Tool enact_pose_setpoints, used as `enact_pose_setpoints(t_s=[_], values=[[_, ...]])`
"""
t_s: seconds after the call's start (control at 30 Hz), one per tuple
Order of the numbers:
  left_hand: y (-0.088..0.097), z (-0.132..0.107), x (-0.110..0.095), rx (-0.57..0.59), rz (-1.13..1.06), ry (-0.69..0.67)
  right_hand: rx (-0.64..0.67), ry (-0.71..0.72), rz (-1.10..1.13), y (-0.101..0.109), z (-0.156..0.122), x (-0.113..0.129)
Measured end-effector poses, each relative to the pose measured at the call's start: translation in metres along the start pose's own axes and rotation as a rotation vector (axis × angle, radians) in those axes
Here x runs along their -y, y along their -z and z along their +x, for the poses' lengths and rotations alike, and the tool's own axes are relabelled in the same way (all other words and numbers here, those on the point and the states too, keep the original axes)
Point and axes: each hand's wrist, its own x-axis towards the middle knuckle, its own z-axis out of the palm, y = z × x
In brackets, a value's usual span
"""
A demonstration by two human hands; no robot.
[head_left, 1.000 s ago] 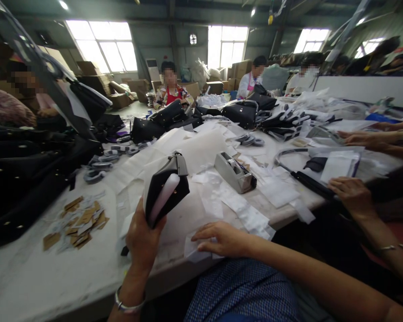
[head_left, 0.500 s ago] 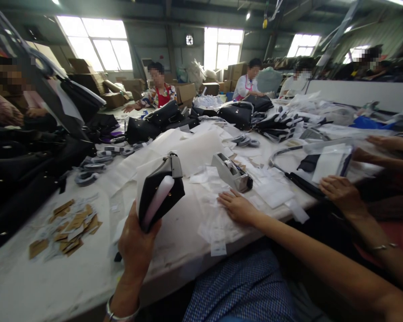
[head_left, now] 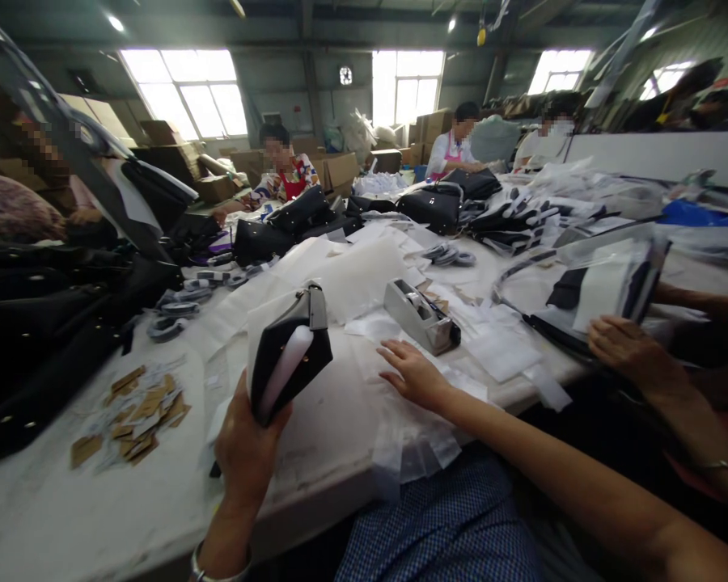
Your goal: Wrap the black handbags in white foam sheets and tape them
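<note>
My left hand (head_left: 248,444) grips a small black handbag (head_left: 315,360) by its lower end and holds it up, tilted, above the table. A strip of white padding (head_left: 286,364) shows along the bag's side. My right hand (head_left: 416,376) has its fingers spread over the tabletop, just in front of a grey tape dispenser (head_left: 418,315). Below that hand, small clear plastic bags (head_left: 412,457) hang over the table's front edge onto my lap. Whether my right fingertips touch the white sheets beneath them I cannot tell.
Brown cards and small packets (head_left: 137,424) lie at left. Rolls of grey tape (head_left: 170,311) are behind them. Black bags (head_left: 297,218) are heaped farther back. At right, a co-worker's hand (head_left: 634,356) holds a bag in clear plastic (head_left: 607,283).
My right hand has shifted slightly left and its fingers have spread. The clear plastic bags have slid down over the table edge. The co-worker's plastic-wrapped bag stands higher. My left hand stays nearly still.
</note>
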Motion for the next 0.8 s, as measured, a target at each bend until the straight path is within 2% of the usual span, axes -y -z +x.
enact_pose_setpoints(t_s=[0.13, 0.2, 0.27, 0.33, 0.43, 0.5, 0.57, 0.67, 0.73, 0.8], values=[[0.0, -0.001, 0.0, -0.014, 0.028, -0.002, 0.053, -0.029, 0.015, -0.023, -0.045, 0.03], [0.0, -0.003, -0.003, -0.014, 0.035, -0.011, 0.156, -0.035, 0.064, -0.036, -0.071, 0.045], [-0.001, -0.004, -0.007, -0.011, 0.035, -0.034, 0.238, 0.011, 0.123, -0.048, -0.086, 0.057], [-0.002, -0.005, -0.012, -0.009, 0.034, -0.073, 0.295, 0.112, 0.195, -0.054, -0.08, 0.063], [-0.003, -0.005, -0.017, 0.001, 0.048, -0.113, 0.369, 0.351, 0.328, -0.052, -0.047, 0.065], [-0.003, -0.004, -0.016, 0.01, 0.05, -0.115, 0.357, 0.44, 0.409, -0.044, -0.024, 0.063], [-0.004, -0.002, -0.013, 0.006, 0.038, -0.099, 0.255, 0.356, 0.459, -0.034, -0.006, 0.059], [-0.004, 0.001, -0.006, -0.018, 0.024, -0.038, 0.093, 0.032, 0.422, -0.026, 0.014, 0.046], [-0.004, 0.003, -0.002, -0.034, 0.019, -0.004, 0.07, -0.117, 0.363, -0.027, 0.029, 0.035], [-0.003, 0.004, -0.001, -0.044, 0.001, -0.007, 0.1, -0.17, 0.329, -0.031, 0.047, 0.023]])
